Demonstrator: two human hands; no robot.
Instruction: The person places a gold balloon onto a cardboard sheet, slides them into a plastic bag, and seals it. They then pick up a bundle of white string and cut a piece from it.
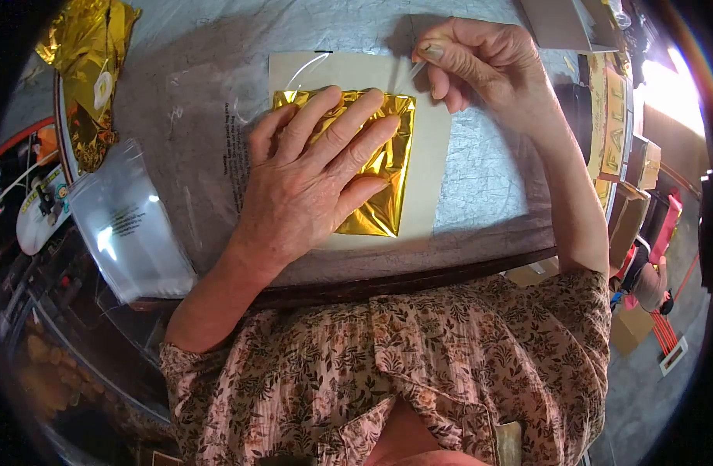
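- The left hand lies flat, palm down, on a folded gold foil sheet — its grip is fully open, fingers spread and pressing the foil rather than closing round it.
- Under that palm the foil rests on a beige card, which lies on the grey bench; the foil's lower corner shows just past the thumb side of the left hand.
- The right hand is beyond and to the right of the flat left hand, its grip pinched — thumb and forefinger closed on the edge of a clear plastic film that runs down toward the foil.
- Whether the film covers the whole foil cannot be told; it is nearly see-through.
- Well off to the left of the left hand, a clear plastic bag with printed text hangs over the bench edge.
- Far beyond it, at the upper left corner, lies a heap of crumpled gold foil.
- To the right of the pinching grip stand cardboard boxes.
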